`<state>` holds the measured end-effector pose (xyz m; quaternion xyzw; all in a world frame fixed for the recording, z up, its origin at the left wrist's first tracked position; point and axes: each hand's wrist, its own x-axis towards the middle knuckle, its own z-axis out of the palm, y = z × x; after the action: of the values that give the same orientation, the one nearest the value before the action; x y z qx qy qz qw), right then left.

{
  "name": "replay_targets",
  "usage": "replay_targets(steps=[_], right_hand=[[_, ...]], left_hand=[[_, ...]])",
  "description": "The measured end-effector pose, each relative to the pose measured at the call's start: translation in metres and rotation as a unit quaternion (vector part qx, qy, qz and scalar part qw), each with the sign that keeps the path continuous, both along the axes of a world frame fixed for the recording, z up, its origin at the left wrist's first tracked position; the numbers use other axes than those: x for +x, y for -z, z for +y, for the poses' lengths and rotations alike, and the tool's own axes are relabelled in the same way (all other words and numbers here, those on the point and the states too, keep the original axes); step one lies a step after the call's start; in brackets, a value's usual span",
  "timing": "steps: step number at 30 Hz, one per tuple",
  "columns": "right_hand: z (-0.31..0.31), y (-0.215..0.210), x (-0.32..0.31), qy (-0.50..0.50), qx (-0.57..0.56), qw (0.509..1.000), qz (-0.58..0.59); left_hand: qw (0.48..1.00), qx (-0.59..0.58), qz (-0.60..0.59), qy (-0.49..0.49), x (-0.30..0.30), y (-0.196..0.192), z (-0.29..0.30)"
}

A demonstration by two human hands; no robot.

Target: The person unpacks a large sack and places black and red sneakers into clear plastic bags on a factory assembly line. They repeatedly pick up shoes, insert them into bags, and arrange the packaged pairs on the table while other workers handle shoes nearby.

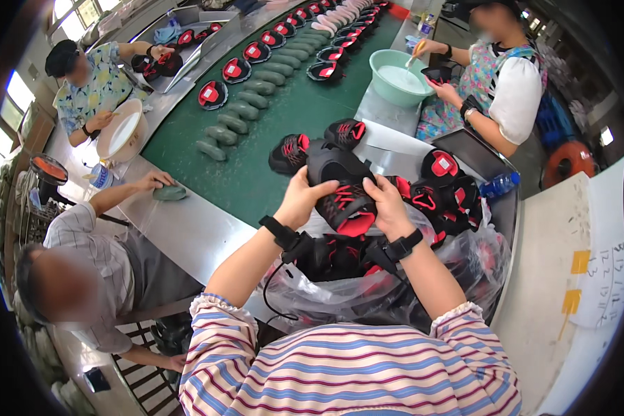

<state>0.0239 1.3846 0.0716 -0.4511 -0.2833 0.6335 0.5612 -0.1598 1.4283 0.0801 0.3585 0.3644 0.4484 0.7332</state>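
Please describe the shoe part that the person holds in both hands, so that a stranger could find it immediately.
Start at the green conveyor belt and come to its near end, at the steel table. There the left hand and right hand grip one black shoe upper with red trim. Unlike the others around it, it is lifted above the clear plastic bag.

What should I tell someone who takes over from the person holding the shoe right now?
Left hand: gripping the left side of a black and red shoe upper.
Right hand: gripping its right side.
The upper is held above a clear bag full of more uppers.
Two uppers lie on the green belt just ahead; rows of grey lasts and uppers run further along.
Done: two uppers out on the belt.
Left: the one in hand and the bagful.
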Motion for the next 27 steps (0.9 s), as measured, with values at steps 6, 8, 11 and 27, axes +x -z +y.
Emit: replay_targets(steps=[6, 8, 11, 27], right_hand=[[-0.045, -0.021, 0.017, 0.045, 0.013, 0.998, -0.033], [-0.071, -0.015, 0.032, -0.032, -0.02, 0.998, -0.059], [-0.1, -0.016, 0.037, -0.068, -0.077, 0.992, -0.08], [-0.072, -0.012, 0.027, -0.166, 0.155, 0.838, -0.496]], left_hand=[[0.99, 0.098, 0.012, -0.102, -0.103, 0.011, 0.022], [0.991, 0.068, -0.003, -0.118, -0.135, 0.024, 0.027], [0.979, 0.074, 0.076, -0.176, -0.176, 0.034, 0.059], [0.727, 0.368, 0.36, 0.454, -0.033, -0.043, -0.056]])
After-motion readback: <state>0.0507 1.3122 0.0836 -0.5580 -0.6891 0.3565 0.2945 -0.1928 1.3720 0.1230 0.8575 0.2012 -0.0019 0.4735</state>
